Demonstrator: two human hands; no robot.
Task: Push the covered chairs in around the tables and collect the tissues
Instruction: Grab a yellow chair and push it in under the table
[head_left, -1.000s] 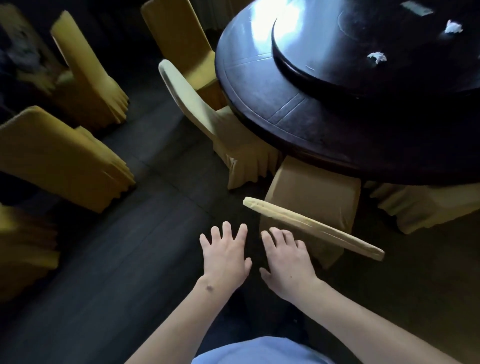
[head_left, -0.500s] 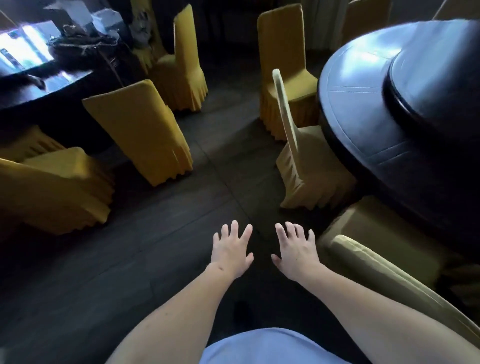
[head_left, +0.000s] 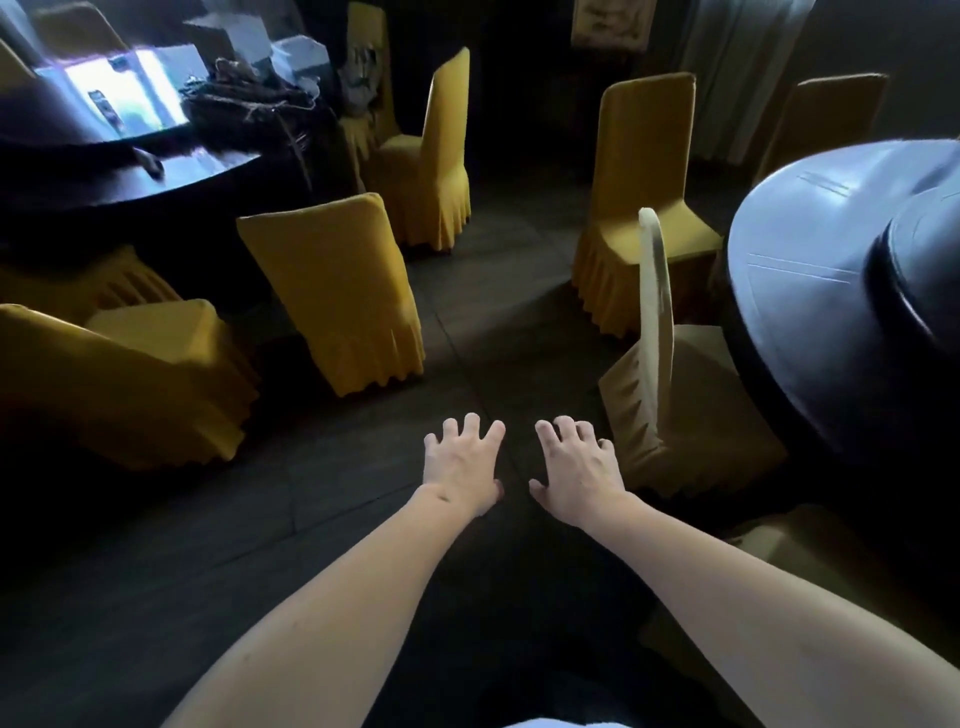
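Chairs in yellow covers stand all around; the nearest, a pale covered chair (head_left: 670, 384), lies at about two o'clock from the right hand (head_left: 576, 467), its back upright and seen edge-on, its seat toward the round table (head_left: 810, 291). The right hand is nearer to it. The left hand (head_left: 462, 462) hovers beside; both are spread with fingers slightly bent, holding nothing.
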